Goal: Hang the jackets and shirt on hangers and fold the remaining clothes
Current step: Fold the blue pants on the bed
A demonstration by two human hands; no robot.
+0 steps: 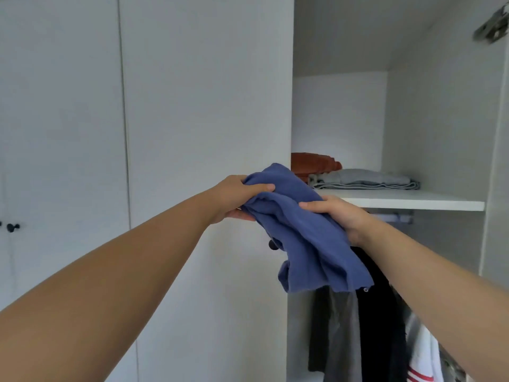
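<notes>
Both forearms reach out, and the left hand (pixel 237 198) and right hand (pixel 338 216) each clamp the blue garment (pixel 300 235), thumb on top and fingers beneath, just before the shelf (pixel 413 201). Its lower end droops loose, so the fold may fall open on the way up, or it may shove the grey pile (pixel 363 180) and the rust pile (pixel 314 162). No brand, label or writing is legible.

No readable text or labels.
</notes>
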